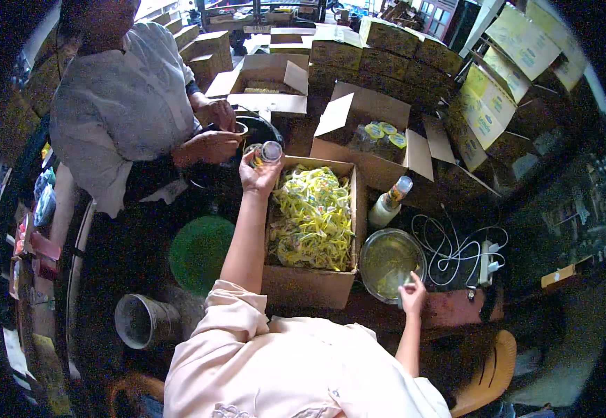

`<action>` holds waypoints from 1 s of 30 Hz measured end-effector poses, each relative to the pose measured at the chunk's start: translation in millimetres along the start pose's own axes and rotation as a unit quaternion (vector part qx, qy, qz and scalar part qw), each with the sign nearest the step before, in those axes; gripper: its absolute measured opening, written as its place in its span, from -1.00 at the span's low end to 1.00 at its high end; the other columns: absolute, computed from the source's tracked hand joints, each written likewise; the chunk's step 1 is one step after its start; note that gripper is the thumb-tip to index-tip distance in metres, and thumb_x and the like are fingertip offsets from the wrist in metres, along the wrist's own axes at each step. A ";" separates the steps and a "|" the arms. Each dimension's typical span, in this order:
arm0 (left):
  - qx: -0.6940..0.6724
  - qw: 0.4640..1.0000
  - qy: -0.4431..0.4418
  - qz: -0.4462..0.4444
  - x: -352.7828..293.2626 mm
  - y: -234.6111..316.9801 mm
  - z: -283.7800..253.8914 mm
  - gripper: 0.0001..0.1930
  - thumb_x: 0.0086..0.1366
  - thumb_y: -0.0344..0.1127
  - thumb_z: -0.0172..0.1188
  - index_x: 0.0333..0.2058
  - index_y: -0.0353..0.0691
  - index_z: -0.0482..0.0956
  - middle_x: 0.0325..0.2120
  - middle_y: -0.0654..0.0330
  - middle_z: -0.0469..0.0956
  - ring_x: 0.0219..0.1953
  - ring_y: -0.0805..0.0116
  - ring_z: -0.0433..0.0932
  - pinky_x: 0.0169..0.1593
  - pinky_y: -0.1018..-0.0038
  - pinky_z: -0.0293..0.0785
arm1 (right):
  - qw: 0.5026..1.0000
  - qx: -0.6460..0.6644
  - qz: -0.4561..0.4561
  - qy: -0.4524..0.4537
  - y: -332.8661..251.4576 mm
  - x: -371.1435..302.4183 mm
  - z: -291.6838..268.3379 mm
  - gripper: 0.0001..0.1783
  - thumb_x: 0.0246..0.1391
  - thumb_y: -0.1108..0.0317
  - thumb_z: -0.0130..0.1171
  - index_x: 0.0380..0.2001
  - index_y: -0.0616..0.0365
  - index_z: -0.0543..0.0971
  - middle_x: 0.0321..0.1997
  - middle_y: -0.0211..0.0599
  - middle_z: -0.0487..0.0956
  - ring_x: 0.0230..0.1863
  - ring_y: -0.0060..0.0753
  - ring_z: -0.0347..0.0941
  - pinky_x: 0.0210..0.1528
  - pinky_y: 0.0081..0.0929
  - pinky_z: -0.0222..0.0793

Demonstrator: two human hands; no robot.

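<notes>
My left hand (pixel 260 178) is raised at the left far corner of an open carton. It is closed around a small bottle (pixel 270 151), whose clear round cap points up. The carton (pixel 310 284) is heaped with thin yellow-green and white strips (pixel 313 219). My right hand (pixel 413 295) is over the near right rim of a round clear-sided dish (pixel 379 259) with a few yellowish bits in it. Its fingers are drawn together in a pinch; what they hold, if anything, is too small to name. Behind the dish stands a capped bottle (pixel 389 200), tilted slightly in view.
Across on the left, another person (pixel 125 104) works with both hands over a dark tub (pixel 265 125). An open carton (pixel 359 150) holds several yellow-lidded jars. White cables (pixel 442 244) and a power strip (pixel 485 263) lie at right. A green round surface (pixel 202 254) and a pail (pixel 139 322) are left.
</notes>
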State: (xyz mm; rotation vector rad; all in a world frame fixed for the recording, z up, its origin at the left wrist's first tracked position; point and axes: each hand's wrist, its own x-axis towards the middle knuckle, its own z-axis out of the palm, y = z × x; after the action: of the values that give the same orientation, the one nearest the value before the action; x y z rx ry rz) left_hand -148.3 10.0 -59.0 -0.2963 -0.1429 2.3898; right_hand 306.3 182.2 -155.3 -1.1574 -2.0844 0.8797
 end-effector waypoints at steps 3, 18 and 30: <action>-0.046 0.998 -0.035 -0.025 -6.6 7.0 0.8 -0.81 0.08 -0.28 -0.04 -0.33 -0.22 0.39 -0.21 0.00 0.42 -0.12 0.07 0.37 0.00 0.08 0.25 | 0.907 0.310 0.260 -0.122 41.1 -5.9 4.3 -0.36 -0.27 0.62 0.19 0.00 0.20 0.30 -0.26 -0.09 0.47 -0.33 -0.34 0.46 -0.30 -0.50 0.42; -0.074 0.981 -0.148 -0.103 -27.1 -3.7 30.1 -0.67 0.14 -0.23 0.03 -0.19 -0.34 0.34 -0.19 -0.04 0.36 -0.11 0.10 0.34 -0.06 0.22 0.32 | 0.890 0.361 0.268 -0.081 35.9 -16.6 -6.1 -0.25 -0.26 0.62 0.19 0.09 0.16 0.17 -0.35 -0.24 0.45 -0.35 -0.45 0.44 -0.32 -0.53 0.41; -0.064 0.989 -0.123 -0.050 -27.3 3.5 23.3 -0.52 0.20 -0.06 -0.13 -0.12 -0.42 0.28 -0.22 -0.10 0.38 -0.18 0.11 0.38 -0.13 0.23 0.36 | 0.885 0.376 0.267 -0.066 6.2 -16.8 -11.9 -0.34 -0.28 0.58 0.22 0.01 0.17 0.28 -0.40 -0.30 0.48 -0.41 -0.47 0.45 -0.35 -0.56 0.39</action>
State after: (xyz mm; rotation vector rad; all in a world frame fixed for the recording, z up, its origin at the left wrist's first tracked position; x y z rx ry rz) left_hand -136.8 -11.5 -32.3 -0.0498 -0.4181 2.3129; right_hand 325.8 173.1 -155.8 -1.2337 -1.2644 1.8575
